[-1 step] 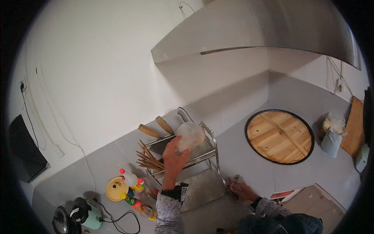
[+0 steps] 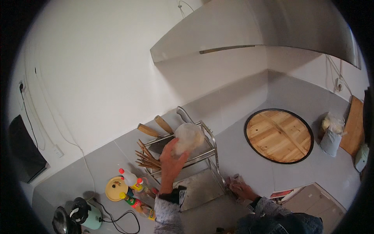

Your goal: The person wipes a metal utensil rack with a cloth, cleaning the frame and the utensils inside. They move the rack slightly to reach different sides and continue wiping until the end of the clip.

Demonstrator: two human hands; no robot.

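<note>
My left hand [image 2: 174,158] grips a rounded translucent plastic bundle [image 2: 189,138] with pale contents, at the top of a steel rack [image 2: 213,150]. Beside it in the rack stand wooden chopsticks [image 2: 148,159] and knives with wooden handles [image 2: 163,124]. Low by the rack's right leg, my right hand [image 2: 243,191] has its fingers closed around something clear and crumpled, like plastic [image 2: 236,180], too small to make out well.
Bottles [image 2: 136,190], a yellow round dish [image 2: 112,191] and a mint kettle [image 2: 90,218] with cords lie left of the rack. A round wooden lid [image 2: 278,136], a grey bag [image 2: 330,143] and a wooden board [image 2: 350,128] are right, beneath a steel hood [image 2: 272,27].
My left hand and the translucent bundle have shifted very slightly down and left. The rest looks the same apart from a tiny shift of the whole view.
</note>
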